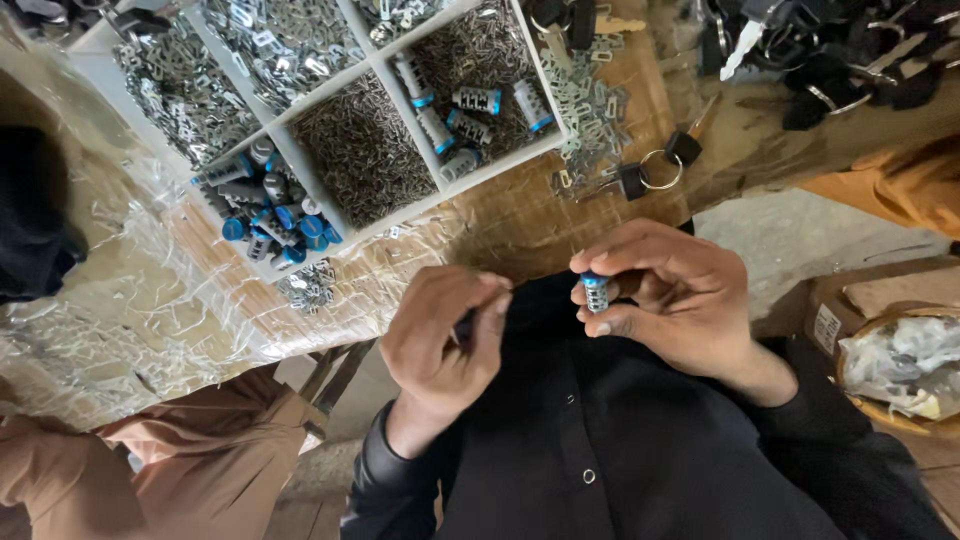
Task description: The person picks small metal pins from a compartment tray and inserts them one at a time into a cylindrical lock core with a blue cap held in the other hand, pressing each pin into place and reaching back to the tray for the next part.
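My right hand (668,296) holds a small metal lock cylinder with a blue end (596,291) between thumb and fingers, close to my chest. My left hand (440,340) is curled shut beside it, pinching a thin dark tool (466,327) that pokes out between the fingers. The two hands are a short gap apart, over my black shirt. A white divided tray (375,65) lies on the table ahead, with more blue-ended cylinders (270,215) in its near compartment and others (470,115) on a bed of tiny metal pins.
Other tray compartments hold small flat metal plates (270,40) and pins (360,150). Loose plates (590,105) and black-headed keys on a ring (650,175) lie on the wooden table. Another person's tan sleeve (170,455) is at lower left. A box with plastic bags (900,360) sits at right.
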